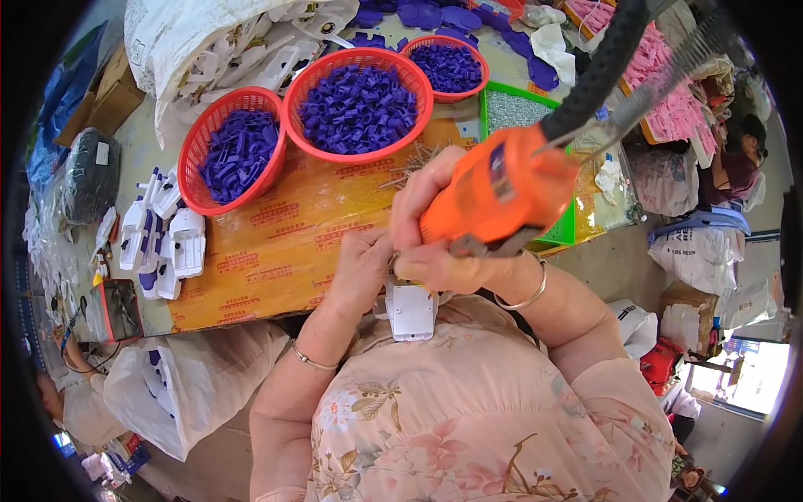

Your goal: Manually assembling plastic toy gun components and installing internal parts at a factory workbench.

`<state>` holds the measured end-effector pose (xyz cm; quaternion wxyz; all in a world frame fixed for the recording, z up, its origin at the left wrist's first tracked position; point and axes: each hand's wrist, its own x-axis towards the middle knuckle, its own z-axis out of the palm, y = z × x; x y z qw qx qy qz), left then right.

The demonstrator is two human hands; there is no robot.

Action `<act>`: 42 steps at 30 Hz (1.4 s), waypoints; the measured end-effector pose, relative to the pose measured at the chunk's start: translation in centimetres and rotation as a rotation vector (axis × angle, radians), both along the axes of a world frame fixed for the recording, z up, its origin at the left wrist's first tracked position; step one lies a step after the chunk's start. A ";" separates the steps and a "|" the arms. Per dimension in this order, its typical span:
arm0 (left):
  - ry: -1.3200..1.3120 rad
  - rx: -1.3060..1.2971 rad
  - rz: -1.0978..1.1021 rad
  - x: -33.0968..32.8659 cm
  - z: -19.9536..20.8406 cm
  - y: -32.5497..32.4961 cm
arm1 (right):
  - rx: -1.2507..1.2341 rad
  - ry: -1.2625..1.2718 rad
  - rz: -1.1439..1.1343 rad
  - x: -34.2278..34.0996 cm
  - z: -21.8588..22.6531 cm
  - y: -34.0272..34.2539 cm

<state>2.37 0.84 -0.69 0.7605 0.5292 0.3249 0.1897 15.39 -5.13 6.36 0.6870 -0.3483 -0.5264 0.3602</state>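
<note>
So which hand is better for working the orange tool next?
Probably the right hand: it is wrapped around the orange tool. The left hand sits lower, by the white plastic piece, so it seems better placed for steadying.

orange driver (506, 188) tilted near white casing (411, 314)

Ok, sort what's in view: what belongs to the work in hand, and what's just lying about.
Belongs:
orange power tool, in the right hand
white plastic housing, at the left hand
probably red baskets of purple parts

Apparently lying about:
dark wrapped bundle
cardboard box
pink parts
</note>
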 end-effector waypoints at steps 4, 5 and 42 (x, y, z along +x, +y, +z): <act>-0.057 -0.212 -0.068 -0.4 -0.2 0.4 | -0.076 0.031 -0.175 1.2 1.6 -0.7; -0.050 -0.277 -0.088 -0.6 -0.5 0.6 | -0.099 0.076 -0.247 1.0 2.5 -1.1; -0.355 -0.392 0.046 -5.0 0.3 3.8 | -0.166 -1.126 -0.119 4.5 -3.2 13.3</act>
